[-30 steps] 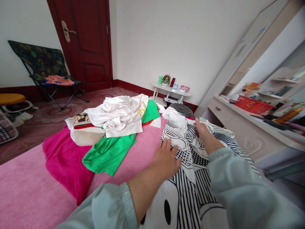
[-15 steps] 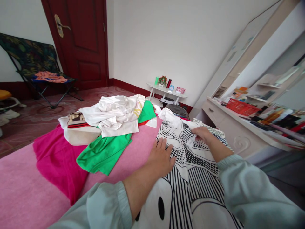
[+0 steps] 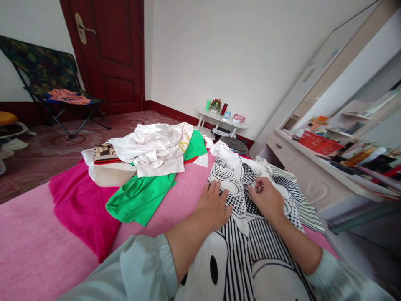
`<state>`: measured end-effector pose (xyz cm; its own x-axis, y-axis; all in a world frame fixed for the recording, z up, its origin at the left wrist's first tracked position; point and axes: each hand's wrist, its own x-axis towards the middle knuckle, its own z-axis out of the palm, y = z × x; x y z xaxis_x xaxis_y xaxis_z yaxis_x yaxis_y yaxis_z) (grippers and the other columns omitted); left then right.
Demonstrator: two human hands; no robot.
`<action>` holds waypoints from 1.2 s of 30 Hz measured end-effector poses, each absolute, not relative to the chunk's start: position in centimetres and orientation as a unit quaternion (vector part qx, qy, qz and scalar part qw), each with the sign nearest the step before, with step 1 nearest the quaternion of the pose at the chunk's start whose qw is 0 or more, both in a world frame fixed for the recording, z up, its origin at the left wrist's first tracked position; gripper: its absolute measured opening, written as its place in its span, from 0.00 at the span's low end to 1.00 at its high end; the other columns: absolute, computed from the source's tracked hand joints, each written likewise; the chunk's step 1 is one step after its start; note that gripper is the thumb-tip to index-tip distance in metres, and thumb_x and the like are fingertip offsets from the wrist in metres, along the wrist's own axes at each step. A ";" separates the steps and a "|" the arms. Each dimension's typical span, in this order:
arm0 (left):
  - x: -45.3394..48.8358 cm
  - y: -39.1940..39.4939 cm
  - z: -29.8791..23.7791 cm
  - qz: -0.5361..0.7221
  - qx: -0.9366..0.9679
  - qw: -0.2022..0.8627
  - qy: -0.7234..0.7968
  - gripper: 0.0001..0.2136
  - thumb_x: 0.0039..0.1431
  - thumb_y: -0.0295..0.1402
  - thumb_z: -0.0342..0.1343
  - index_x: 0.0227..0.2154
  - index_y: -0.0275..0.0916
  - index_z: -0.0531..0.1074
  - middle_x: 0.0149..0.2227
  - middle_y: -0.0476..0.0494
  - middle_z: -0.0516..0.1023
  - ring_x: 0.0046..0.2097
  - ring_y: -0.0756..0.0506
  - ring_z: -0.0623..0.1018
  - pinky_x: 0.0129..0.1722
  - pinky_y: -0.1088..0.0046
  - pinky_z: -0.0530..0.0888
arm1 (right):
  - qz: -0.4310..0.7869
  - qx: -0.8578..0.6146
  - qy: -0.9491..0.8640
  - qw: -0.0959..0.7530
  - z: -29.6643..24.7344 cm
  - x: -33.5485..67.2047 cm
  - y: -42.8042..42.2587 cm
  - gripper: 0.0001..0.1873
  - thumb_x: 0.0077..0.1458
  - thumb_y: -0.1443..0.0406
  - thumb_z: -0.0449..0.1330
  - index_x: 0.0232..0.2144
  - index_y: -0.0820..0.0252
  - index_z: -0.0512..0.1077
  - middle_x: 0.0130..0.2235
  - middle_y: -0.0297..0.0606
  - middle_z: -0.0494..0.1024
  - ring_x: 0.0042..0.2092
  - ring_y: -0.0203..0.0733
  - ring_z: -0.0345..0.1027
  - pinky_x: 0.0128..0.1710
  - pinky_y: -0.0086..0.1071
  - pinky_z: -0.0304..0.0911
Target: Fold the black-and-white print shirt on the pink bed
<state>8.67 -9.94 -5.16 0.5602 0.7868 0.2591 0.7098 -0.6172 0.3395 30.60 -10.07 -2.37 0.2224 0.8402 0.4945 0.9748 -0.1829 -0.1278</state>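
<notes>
A black-and-white garment [image 3: 238, 234], printed with dots, stripes and large drawn shapes, lies spread lengthwise before me on the pink bed cover [image 3: 28, 238]. My left hand [image 3: 214, 207] rests flat on its left side, fingers stretched out and slightly apart. On the upper right part, my right hand [image 3: 266, 198] has its fingers curled in a pinch at the fabric; a small bit of white shows at the fingertips. Its right side, with a striped section [image 3: 308, 213], reaches towards the bed's right edge.
White clothes [image 3: 153, 146] are heaped on the left, over a green garment [image 3: 144, 200] and a magenta one [image 3: 84, 209]. A dresser [image 3: 310, 179] bearing a red basket [image 3: 320, 143] stands at right. Beyond the bed are a small white table [image 3: 216, 117] and a folding chair [image 3: 40, 71].
My right hand has turned and come nearer, its forearm now lower, and the raised white fold it pinched has gone down. The left hand stays flat. My view has shifted slightly.
</notes>
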 end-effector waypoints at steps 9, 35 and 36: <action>8.8 -9.9 -5.2 0.191 0.879 0.095 0.426 0.26 0.64 0.47 0.41 0.60 0.40 0.59 0.65 0.37 0.50 0.66 0.37 0.48 0.63 0.54 0.46 | -0.161 -0.719 -0.661 0.141 -0.1 30.5 -7.6 0.20 0.60 0.53 0.50 0.25 0.56 0.74 0.36 0.43 0.74 0.43 0.48 0.65 0.44 0.37 0.59; 8.7 -10.0 -4.5 0.187 0.877 0.110 0.429 0.27 0.63 0.46 0.43 0.60 0.36 0.60 0.64 0.33 0.51 0.65 0.35 0.48 0.63 0.52 0.47 | 0.222 -0.732 -0.475 0.434 -0.3 27.7 8.4 0.12 0.49 0.60 0.63 0.35 0.62 0.73 0.25 0.39 0.73 0.27 0.41 0.70 0.25 0.32 0.70; 8.7 -10.0 -4.4 0.184 0.877 0.111 0.430 0.27 0.63 0.46 0.43 0.60 0.36 0.60 0.64 0.33 0.51 0.65 0.35 0.48 0.63 0.52 0.47 | 0.219 -0.719 -0.480 0.452 -0.1 27.5 8.5 0.12 0.52 0.60 0.60 0.38 0.61 0.72 0.30 0.40 0.76 0.31 0.41 0.72 0.28 0.31 0.71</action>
<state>8.74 -10.04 -4.44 0.5630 0.7944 0.2278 0.7127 -0.6063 0.3528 27.54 8.46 -0.15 0.4429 0.8888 0.1182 0.4921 -0.1308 -0.8606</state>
